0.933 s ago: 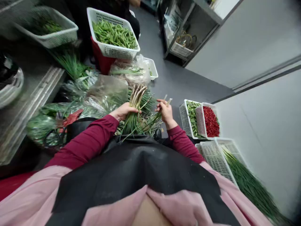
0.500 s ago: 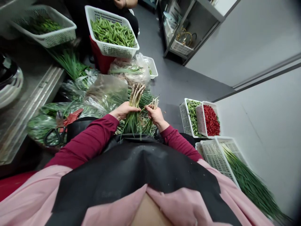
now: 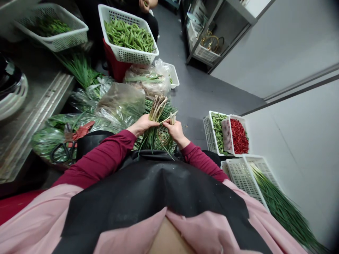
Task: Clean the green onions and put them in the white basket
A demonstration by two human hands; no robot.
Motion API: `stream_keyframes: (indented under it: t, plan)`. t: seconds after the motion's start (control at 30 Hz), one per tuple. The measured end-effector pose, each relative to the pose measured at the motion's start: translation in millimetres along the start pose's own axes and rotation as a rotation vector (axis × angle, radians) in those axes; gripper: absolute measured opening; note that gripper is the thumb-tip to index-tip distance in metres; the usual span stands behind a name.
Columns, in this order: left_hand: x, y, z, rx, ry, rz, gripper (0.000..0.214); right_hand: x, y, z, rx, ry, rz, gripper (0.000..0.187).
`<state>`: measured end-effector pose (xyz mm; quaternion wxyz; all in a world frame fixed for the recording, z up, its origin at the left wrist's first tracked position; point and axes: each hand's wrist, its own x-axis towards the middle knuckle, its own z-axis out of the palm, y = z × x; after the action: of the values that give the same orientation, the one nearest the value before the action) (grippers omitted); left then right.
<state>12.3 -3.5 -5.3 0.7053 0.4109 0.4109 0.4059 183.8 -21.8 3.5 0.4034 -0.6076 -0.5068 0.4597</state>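
My left hand (image 3: 144, 124) is closed round a thick bunch of garlic chives (image 3: 157, 108), its pale, brown-tipped root ends up and green leaves hanging down. Close beside it, my right hand (image 3: 176, 131) is closed round a smaller bunch of chives (image 3: 173, 118) with whiter ends. Between the thumbs a single pale stalk slants across from one hand to the other. Below and behind the hands lie more loose chives (image 3: 165, 109) and trimmings, partly hidden by my hands and the black apron (image 3: 159, 187).
Left: plastic-bagged greens (image 3: 50, 135), black-handled scissors (image 3: 62, 152), and a metal ledge (image 3: 39, 123). Ahead: a basket of green peppers (image 3: 129, 35) and another person's hand (image 3: 144, 5). Right: a basket of red chillies (image 3: 239, 135) and a basket holding long chives (image 3: 280, 201).
The left bunch has tilted slightly to the right, and my hands are a little closer together. The single stalk now stretches between them. The view has shifted slightly.
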Motion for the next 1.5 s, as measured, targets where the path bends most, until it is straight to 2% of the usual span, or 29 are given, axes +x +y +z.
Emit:
stream_keyframes:
  t: [0.07, 0.2, 0.47, 0.53, 0.57, 0.67, 0.7, 0.73, 0.8, 0.87, 0.97, 1.03, 1.07, 1.13, 1.23, 1.3, 1.33, 1.4, 1.5]
  plan:
    - [0, 0, -2.5, 0.02, -0.014, -0.015, 0.039, 4, 0, -6, -0.015, 0.054, -0.007, 0.022]
    - [-1, 1, -7.1, 0.075, -0.072, -0.052, 0.036, 22, -4, -29, 0.142, 0.239, 0.035, 0.02]
    - [-7, 10, -13.9, 0.151, -0.144, -0.059, 0.033, 68, -16, -102, 0.294, 0.543, 0.002, 0.01]
    - [-9, 13, -14.8, 0.156, -0.147, -0.066, 0.033, 69, -11, -111, 0.245, 0.542, 0.02, 0.011]
    - [-10, 14, -15.1, 0.155, -0.148, -0.069, 0.033, 67, -7, -112, 0.18, 0.469, 0.053, 0.013]
    - [-10, 16, -15.7, 0.149, -0.139, -0.06, 0.033, 52, 12, -101, -0.112, 0.021, 0.225, 0.018]
    - [-10, 16, -15.8, 0.147, -0.133, -0.055, 0.033, 46, 17, -93, -0.204, -0.097, 0.267, 0.021]
    - [-9, 16, -15.7, 0.144, -0.124, -0.054, 0.034, 39, 22, -85, -0.271, -0.154, 0.287, 0.022]
    - [-8, 13, -15.0, 0.122, -0.104, -0.065, 0.034, 25, 25, -67, -0.285, -0.116, 0.264, 0.025]
    - [-6, 9, -13.0, 0.079, -0.093, -0.09, 0.035, 14, 20, -49, -0.119, -0.072, 0.228, 0.034]
    - [-4, 4, -7.5, 0.02, -0.102, -0.13, 0.037, 4, 3, -26, 0.209, -0.199, 0.21, 0.047]
    - [-4, 3, -4.0, -0.014, -0.119, -0.156, 0.038, 5, -6, -17, 0.31, -0.243, 0.204, 0.044]
    - [-3, 3, -3.1, -0.034, -0.129, -0.169, 0.037, 8, -9, -16, 0.328, -0.212, 0.194, 0.041]
    - [-2, 3, -3.3, -0.068, -0.142, -0.193, 0.033, 18, -12, -22, 0.321, -0.053, 0.127, 0.035]
    - [0, 3, -7.5, -0.09, -0.147, -0.207, 0.027, 32, -12, -44, 0.24, 0.278, -0.094, 0.025]
    - [1, 2, -10.0, -0.098, -0.16, -0.207, 0.027, 33, -13, -54, 0.125, 0.361, -0.222, 0.024]
    - [2, 1, -10.6, -0.103, -0.169, -0.206, 0.027, 30, -14, -55, 0.046, 0.329, -0.256, 0.023]
    - [3, 0, -10.3, -0.116, -0.184, -0.205, 0.027, 21, -14, -46, -0.105, 0.164, -0.27, 0.023]
    - [4, -2, -7.8, -0.143, -0.207, -0.211, 0.032, 8, -10, -16, -0.153, -0.103, -0.183, 0.021]
